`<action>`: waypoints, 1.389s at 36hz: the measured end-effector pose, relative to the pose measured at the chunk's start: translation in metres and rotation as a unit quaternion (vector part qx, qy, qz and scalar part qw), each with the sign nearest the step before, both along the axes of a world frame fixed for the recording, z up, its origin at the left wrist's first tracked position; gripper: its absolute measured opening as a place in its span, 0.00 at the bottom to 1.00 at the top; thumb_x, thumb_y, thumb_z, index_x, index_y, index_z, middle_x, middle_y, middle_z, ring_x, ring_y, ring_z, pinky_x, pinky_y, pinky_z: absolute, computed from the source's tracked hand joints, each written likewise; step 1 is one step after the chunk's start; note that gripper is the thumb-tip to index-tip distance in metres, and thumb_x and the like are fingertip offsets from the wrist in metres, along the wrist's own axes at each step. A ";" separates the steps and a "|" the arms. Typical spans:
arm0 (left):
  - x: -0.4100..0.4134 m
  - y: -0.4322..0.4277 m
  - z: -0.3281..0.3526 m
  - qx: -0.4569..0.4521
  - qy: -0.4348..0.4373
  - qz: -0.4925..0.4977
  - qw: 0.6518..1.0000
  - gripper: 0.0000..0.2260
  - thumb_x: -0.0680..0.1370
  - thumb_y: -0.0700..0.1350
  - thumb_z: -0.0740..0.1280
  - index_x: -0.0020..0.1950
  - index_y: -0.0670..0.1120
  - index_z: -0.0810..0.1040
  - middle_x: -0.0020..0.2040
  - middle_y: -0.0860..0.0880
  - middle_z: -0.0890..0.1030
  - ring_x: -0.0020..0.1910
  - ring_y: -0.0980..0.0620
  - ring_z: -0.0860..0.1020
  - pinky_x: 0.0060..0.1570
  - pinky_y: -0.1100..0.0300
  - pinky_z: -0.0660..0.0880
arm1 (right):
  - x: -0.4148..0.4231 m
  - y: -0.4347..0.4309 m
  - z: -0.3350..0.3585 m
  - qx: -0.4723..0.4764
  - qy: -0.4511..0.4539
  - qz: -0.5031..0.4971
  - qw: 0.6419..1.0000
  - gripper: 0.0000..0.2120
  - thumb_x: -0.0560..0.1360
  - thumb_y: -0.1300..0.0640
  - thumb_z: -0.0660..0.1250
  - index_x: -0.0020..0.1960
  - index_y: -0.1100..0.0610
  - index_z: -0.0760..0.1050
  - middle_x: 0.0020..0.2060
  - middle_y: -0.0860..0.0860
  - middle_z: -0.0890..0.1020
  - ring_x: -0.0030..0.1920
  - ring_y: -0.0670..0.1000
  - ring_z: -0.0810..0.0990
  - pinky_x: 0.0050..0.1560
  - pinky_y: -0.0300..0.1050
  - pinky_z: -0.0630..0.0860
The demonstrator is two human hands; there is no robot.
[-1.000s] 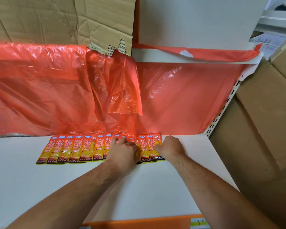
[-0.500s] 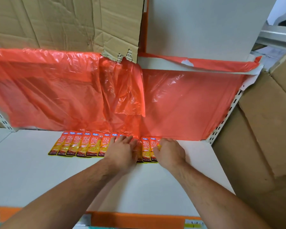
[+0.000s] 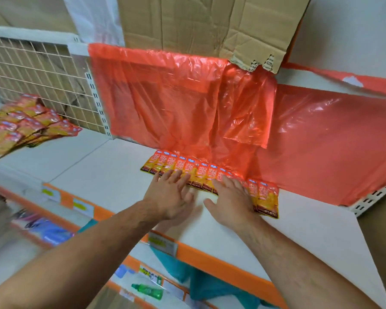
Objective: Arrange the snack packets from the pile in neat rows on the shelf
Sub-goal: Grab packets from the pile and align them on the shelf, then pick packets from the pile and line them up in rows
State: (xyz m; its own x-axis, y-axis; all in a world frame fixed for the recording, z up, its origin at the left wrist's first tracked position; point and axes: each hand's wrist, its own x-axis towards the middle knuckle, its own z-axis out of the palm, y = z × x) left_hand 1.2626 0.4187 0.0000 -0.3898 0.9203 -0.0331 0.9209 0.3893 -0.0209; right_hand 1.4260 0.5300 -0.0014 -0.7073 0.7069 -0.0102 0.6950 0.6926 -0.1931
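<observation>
Both hands were flat, fingers straight and spread, holding nothing. The left hand [image 3: 169, 195] lay with its fingertips over the near ends of the packets mid-row. The right hand [image 3: 230, 201] was just beside it toward the row's right end, palm down on the packets there. The row of snack packets [image 3: 181, 166] sat on the white shelf [image 3: 98, 175], its far edge against the red plastic sheet [image 3: 176, 103]. Packets overlapped side by side, each long axis running front to back, while the row itself ran left to right. The pile [image 3: 27, 123] of loose packets lay well apart to the left of the row, in front of the wire grid panel [image 3: 31, 70]. Judged: the step in hand was pressing and squaring the row. The next fetch would go left of the row, the left hand being the nearer one. Any packet brought over would need its long axis turned front to back to match the row, and the shelf in front of the row looked free for a second line
</observation>
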 end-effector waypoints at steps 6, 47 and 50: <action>-0.043 -0.048 0.005 0.028 -0.026 0.043 0.998 0.30 0.80 0.64 0.49 0.80 0.55 0.51 0.80 0.51 0.52 0.79 0.48 0.50 0.75 0.42 0.51 | -0.051 -0.043 0.012 -0.002 -0.005 0.049 0.999 0.33 0.77 0.36 0.59 0.78 0.45 0.57 0.78 0.50 0.57 0.77 0.55 0.53 0.74 0.54 0.55; -0.453 -0.298 0.016 0.057 -0.068 0.246 0.965 0.30 0.80 0.65 0.49 0.80 0.57 0.51 0.81 0.53 0.51 0.79 0.47 0.48 0.76 0.41 0.44 | -0.521 -0.236 0.028 0.013 -0.013 0.232 0.972 0.34 0.78 0.32 0.55 0.79 0.46 0.56 0.79 0.50 0.56 0.77 0.55 0.54 0.74 0.53 0.57; -0.476 -0.301 0.019 0.064 -0.070 0.261 0.961 0.30 0.80 0.64 0.50 0.80 0.57 0.50 0.81 0.53 0.50 0.79 0.47 0.48 0.76 0.41 0.44 | -0.548 -0.238 0.028 0.014 -0.004 0.246 0.969 0.34 0.78 0.33 0.55 0.79 0.46 0.58 0.79 0.50 0.58 0.77 0.54 0.55 0.74 0.53 0.58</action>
